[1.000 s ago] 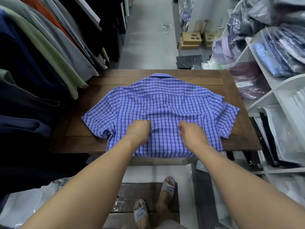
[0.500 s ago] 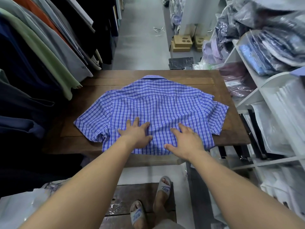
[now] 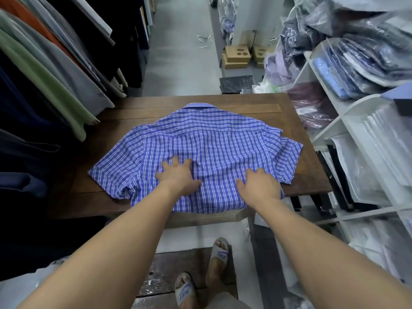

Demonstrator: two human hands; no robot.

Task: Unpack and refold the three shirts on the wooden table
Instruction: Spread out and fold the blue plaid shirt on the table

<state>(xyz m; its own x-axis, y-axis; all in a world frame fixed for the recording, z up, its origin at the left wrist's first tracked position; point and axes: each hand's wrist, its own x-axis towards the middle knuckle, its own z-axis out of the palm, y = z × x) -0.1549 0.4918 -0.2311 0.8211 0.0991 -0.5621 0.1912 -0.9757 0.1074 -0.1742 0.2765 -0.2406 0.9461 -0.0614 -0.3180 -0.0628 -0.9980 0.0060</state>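
A blue and white checked short-sleeved shirt (image 3: 211, 143) lies spread back-up on the wooden table (image 3: 296, 175), collar at the far side, hem hanging over the near edge. My left hand (image 3: 178, 175) presses flat on the lower back of the shirt, fingers spread. My right hand (image 3: 259, 187) rests flat on the fabric to the right of it, near the hem. The right sleeve is bunched and folded at the table's right side. Only this one shirt is on the table.
Hanging garments (image 3: 51, 70) crowd the left side and overlap the table's left corner. White shelves (image 3: 347, 108) with bagged shirts stand right of the table. Cardboard boxes (image 3: 237, 56) sit on the floor beyond. My sandalled feet (image 3: 200, 279) stand below.
Both hands went from curled on the fabric to flat and spread, then slid slightly outward and up across the shirt's lower back. The shirt stays in place.
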